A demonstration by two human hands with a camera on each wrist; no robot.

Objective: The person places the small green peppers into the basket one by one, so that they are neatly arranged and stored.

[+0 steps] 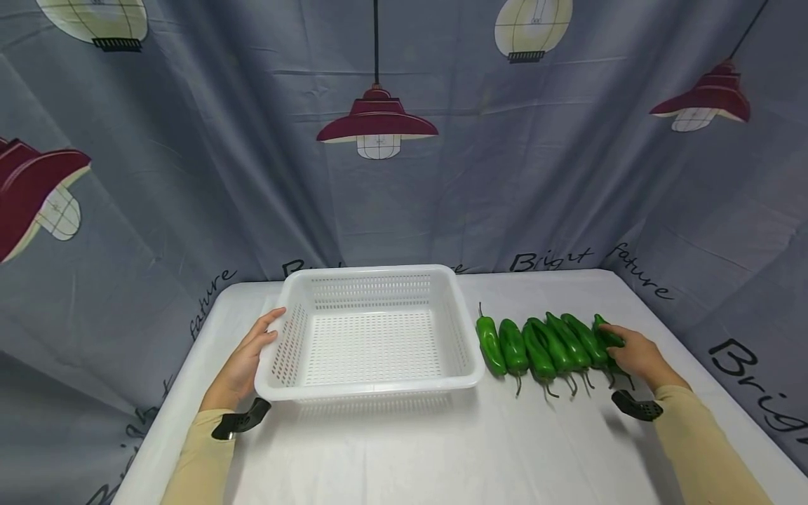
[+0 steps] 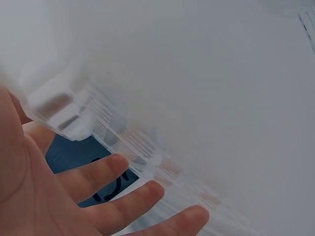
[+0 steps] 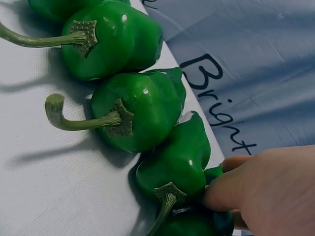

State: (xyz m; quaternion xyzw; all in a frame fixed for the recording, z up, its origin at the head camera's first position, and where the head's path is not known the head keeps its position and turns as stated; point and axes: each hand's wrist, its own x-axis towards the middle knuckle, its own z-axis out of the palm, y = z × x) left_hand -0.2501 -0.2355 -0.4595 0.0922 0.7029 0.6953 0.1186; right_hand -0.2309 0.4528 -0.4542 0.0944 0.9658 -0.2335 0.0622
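Observation:
A white perforated plastic basket (image 1: pixel 372 351) stands on the table, with nothing inside it. My left hand (image 1: pixel 241 368) is at its left side; in the left wrist view, several fingers (image 2: pixel 123 211) extend loosely along the outside of the basket wall (image 2: pixel 142 142), and the thumb is not clearly seen. To the right of the basket, several glossy green peppers (image 1: pixel 541 351) lie side by side, most with curved stems toward me. At the right end of the row, my right hand (image 1: pixel 640 356) grips the last green pepper (image 1: pixel 604 337) between thumb and fingers, partly hiding it.
A white cloth (image 1: pixel 404 456) covers the table. Behind and on both sides hangs a grey-blue curtain (image 1: pixel 442 196) printed with lamps and lettering. Black wrist cameras (image 1: pixel 637 407) sit at both wrists. The leftmost green pepper (image 1: pixel 491 347) lies close beside the basket's right wall.

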